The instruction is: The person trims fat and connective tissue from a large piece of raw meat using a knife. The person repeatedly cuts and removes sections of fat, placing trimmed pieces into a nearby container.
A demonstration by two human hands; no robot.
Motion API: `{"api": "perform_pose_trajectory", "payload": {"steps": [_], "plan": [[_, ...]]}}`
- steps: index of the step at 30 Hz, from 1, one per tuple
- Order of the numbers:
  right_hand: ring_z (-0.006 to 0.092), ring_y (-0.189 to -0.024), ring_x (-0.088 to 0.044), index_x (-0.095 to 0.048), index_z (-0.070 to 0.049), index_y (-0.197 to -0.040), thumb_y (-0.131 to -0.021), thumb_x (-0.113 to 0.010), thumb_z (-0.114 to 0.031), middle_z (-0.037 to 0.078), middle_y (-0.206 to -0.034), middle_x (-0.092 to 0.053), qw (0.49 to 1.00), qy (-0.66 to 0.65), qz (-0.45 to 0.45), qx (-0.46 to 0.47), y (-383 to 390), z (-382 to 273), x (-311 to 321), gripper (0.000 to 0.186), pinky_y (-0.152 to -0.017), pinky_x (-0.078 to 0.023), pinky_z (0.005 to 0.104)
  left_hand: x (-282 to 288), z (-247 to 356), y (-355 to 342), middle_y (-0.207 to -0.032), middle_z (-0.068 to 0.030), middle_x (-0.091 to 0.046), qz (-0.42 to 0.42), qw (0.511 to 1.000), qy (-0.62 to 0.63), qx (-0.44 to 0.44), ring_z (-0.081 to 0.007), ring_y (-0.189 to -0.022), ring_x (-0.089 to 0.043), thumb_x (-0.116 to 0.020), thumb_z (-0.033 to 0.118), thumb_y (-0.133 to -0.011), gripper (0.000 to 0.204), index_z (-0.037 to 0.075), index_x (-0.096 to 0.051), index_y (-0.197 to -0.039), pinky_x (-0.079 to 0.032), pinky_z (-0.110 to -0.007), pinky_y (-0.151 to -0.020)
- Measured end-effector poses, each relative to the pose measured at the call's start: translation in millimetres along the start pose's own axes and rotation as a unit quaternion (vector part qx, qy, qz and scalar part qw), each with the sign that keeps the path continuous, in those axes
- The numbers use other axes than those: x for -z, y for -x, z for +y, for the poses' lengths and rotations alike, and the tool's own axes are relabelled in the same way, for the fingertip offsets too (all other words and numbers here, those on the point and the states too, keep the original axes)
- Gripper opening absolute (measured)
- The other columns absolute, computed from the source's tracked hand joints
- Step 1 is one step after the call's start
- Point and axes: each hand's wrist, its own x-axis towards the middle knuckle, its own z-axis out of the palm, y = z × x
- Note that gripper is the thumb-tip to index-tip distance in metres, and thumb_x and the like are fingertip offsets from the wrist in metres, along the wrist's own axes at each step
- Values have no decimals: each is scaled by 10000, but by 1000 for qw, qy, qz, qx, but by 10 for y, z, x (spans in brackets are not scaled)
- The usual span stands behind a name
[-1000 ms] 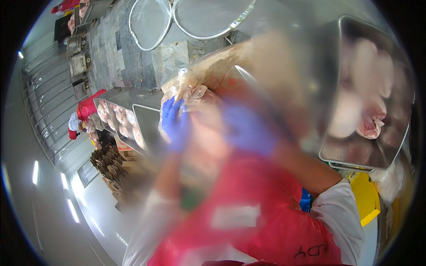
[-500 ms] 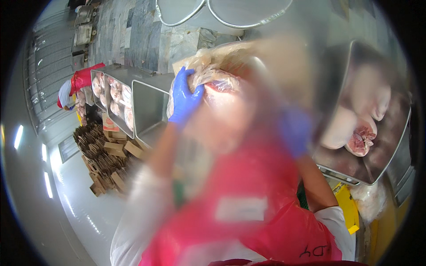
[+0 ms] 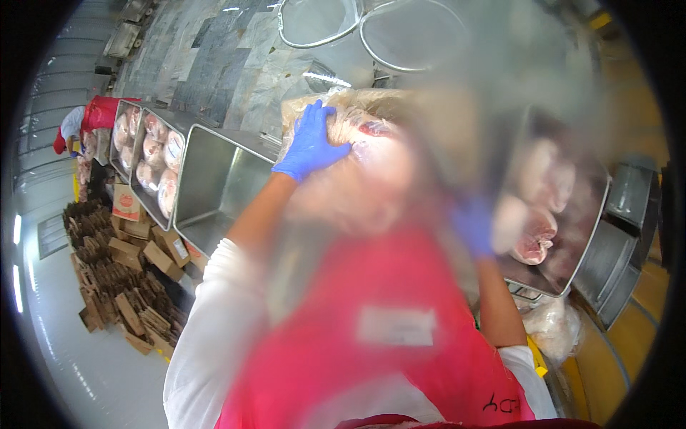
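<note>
Two blue-gloved hands on this one: left hand (image 3: 309, 145) has its fingers spread flat over the bagged meat (image 3: 357, 154), probably steadying it against the chest, right above the empty steel bin (image 3: 214, 186). Right hand (image 3: 471, 227) is too blurry, can't tell its fingers.

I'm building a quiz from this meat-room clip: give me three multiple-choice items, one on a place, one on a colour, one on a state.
1. Where does the left hand rest? A on the clear plastic-wrapped meat cut; B on the cardboard pile; C on a round rim.
2. What colour are the gloves? A white; B blue; C black.
3. The steel bin nearest the left forearm is: A empty; B full of meat; C lidded.

A: the left hand lies on the wrapped meat cut.
B: the glove is blue.
A: the steel bin shows bare walls.
</note>
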Motion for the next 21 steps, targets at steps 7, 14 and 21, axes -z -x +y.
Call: {"api": "perform_pose_trajectory", "payload": {"steps": [7,14,21], "plan": [[353,-866,-742,-642,-48,-1314,-955,-745,-180,221,-990,-743,990,-58,22,124,521,-484,854,396,-759,-561,441,-181,-40,204,-1528,-340,-466,112,994,3,-2,-493,-1430,-441,-752,485,-908,678,104,-568,-1437,-349,-560,-1189],[399,-850,-725,-681,-167,-1381,-927,-762,-209,213,-952,-734,958,108,-15,266,200,-1453,1259,464,-722,-573,465,-252,-47,168,-1484,-296,-524,143,988,39,43,-455,-1403,-474,-730,526,-913,644,109,-610,-1389,-364,-581,-1156],[414,-862,-715,-714,-133,-1325,-937,-728,-247,212,-946,-745,943,200,-57,260,-26,-1750,1305,405,-740,-569,490,-14,444,-113,-1358,-199,-599,57,985,-68,145,-398,-1330,-529,-727,626,-832,705,120,-642,-1314,-342,-708,-1091]]}}
